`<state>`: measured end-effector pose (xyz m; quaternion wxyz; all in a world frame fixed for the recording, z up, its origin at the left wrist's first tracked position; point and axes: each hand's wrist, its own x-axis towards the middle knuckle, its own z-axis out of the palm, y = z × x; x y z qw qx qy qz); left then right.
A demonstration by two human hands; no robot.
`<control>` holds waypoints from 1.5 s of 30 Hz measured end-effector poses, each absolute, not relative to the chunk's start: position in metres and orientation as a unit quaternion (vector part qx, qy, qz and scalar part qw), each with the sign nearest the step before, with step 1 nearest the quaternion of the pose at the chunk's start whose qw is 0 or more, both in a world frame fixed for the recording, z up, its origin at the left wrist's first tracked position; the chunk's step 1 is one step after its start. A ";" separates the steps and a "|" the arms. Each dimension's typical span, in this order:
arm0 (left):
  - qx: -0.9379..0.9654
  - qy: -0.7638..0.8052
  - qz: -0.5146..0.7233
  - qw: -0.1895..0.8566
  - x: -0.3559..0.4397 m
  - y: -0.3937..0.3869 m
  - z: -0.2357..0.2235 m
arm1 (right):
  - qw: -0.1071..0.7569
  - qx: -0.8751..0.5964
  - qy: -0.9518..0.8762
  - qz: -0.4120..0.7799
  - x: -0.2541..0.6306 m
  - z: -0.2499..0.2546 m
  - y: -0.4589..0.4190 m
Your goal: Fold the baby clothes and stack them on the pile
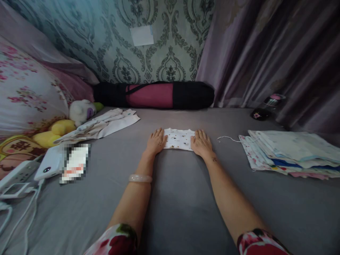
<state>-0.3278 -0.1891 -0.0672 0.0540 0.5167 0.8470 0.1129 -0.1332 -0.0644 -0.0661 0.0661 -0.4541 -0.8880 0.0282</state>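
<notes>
A small white cloth garment [179,139] with a sparse dark and brown print lies folded into a flat rectangle on the grey sheet [180,198]. My left hand [156,141] rests flat at its left edge, fingers stretched forward and thumb on the cloth. At the right edge lies my right hand [202,142], also flat, its thumb side over the cloth. Both palms face down, and the outer edges of the garment are partly hidden under them.
A stack of folded cloths [294,150] lies at right, with a dark bottle [267,106] behind it. Pale clothes [106,124], plush toys [81,112], a power bank [50,164] and a power strip [20,175] with cables are at left. A black and maroon bag [151,95] lies along the wall.
</notes>
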 end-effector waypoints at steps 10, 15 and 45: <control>0.551 0.820 0.136 -0.076 -0.314 -0.188 -0.052 | 0.130 -0.410 -0.903 0.009 -0.143 -0.054 -0.075; 0.565 0.818 0.100 -0.043 -0.306 -0.183 -0.058 | 0.102 -0.408 -0.907 0.026 -0.148 -0.065 -0.077; 0.592 0.798 0.116 0.004 -0.290 -0.174 -0.066 | 0.105 -0.353 -0.928 0.058 -0.161 -0.066 -0.101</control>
